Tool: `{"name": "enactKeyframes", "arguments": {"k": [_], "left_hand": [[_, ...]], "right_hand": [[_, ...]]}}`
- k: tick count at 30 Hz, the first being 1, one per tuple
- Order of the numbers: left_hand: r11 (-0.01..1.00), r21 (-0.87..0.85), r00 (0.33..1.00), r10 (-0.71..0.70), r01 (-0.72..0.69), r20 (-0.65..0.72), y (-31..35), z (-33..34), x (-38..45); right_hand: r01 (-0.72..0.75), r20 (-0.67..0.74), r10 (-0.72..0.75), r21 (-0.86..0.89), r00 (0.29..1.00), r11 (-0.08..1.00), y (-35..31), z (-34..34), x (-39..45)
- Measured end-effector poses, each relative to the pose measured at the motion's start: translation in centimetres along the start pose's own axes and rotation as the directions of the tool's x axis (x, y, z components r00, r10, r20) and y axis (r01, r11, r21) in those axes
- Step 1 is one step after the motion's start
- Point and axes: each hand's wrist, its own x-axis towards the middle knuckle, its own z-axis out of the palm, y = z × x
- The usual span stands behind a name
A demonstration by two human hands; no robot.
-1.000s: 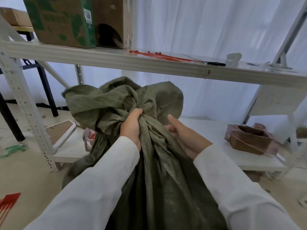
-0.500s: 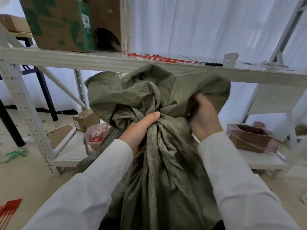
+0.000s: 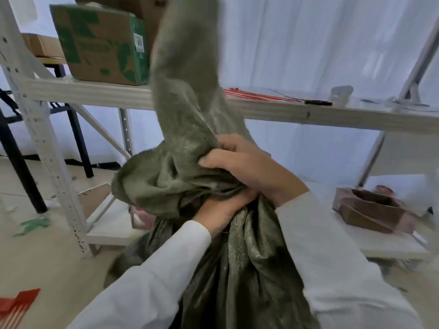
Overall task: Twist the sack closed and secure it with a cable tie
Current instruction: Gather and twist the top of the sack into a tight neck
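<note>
I'm seeing the olive sack [image 3: 237, 269] standing before the shelf rack [image 3: 308, 112], my left hand [image 3: 218, 210] curling round its bunched neck from below while my right hand [image 3: 249, 167] is gripping the upflung loose top.

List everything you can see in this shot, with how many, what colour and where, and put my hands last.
sack: one, olive green, centre, neck gathered, loose top flung up
cable ties: a bundle, red, upper shelf
cable ties on floor: several, red, bottom left
cardboard box: one, brown and green, upper shelf, left
shelf rack: one, white, behind the sack
open box: one, brown, lower shelf, right
left hand: grips the sack's neck from below
right hand: grips the fabric just above the left hand
</note>
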Motion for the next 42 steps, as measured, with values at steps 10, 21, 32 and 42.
{"name": "enactKeyframes", "arguments": {"k": [10,21,32,42], "left_hand": [[0.887,-0.453,0.878,-0.287,0.093,-0.383,0.2,-3.0,2.8],[0.615,0.757,0.975,0.123,-0.223,0.187,-0.2,-0.3,-0.9],[0.551,0.813,0.944,0.125,0.190,-0.305,-1.9,-6.3,1.8],[0.885,0.463,0.962,0.081,0.051,-0.261,-0.7,-3.2,1.0]], "right_hand": [[-0.288,-0.074,0.286,-0.013,0.955,0.958,6.2,-4.6,-2.5],[-0.493,-0.256,0.468,-0.040,0.846,0.869,10.9,-1.8,-4.2],[-0.041,-0.504,0.420,0.603,0.755,0.797,7.0,-5.3,-4.4],[-0.518,-0.283,0.572,0.247,0.770,0.819,8.9,-3.5,-5.9]]}}
